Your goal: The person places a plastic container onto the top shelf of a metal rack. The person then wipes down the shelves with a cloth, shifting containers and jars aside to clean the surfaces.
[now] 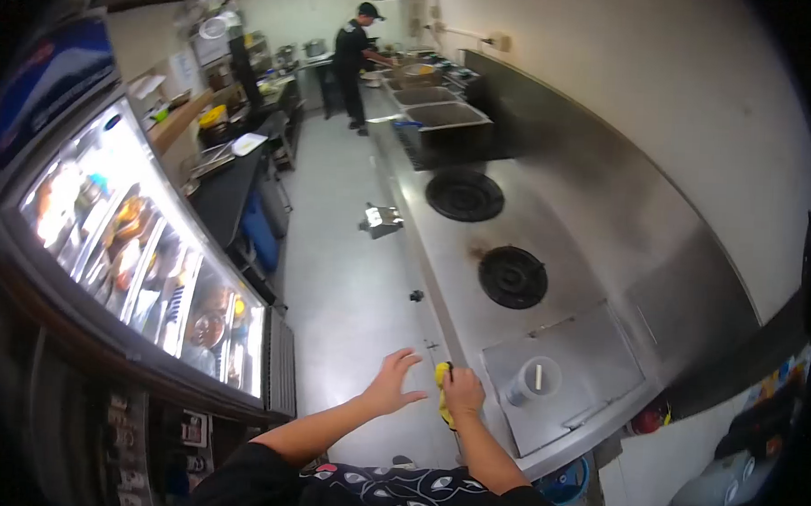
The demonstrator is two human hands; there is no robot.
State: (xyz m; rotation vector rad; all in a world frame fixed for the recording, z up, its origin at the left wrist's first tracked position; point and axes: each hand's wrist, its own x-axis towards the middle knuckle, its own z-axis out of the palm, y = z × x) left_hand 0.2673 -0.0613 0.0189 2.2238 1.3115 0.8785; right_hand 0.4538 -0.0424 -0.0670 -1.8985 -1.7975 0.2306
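Note:
My right hand (463, 393) is closed around a yellow cloth (444, 395) at the front edge of the stainless steel counter (456, 332). Part of the cloth hangs below my fingers. To its left, my left hand (393, 384) is held up in the air with the fingers apart and nothing in them. On the counter, right of my right hand, stands a whitish plastic container (536, 382) with a pale stick-like piece in it. A black stove knob (416, 296) sticks out from the counter front, farther ahead.
Two black burners (513, 277) are set into the counter. Beyond them are deep metal basins (448, 116). A co-worker (350, 61) in black stands at the far end. A lit glass-door fridge (142, 269) lines the left. A blue bucket (566, 482) sits below right.

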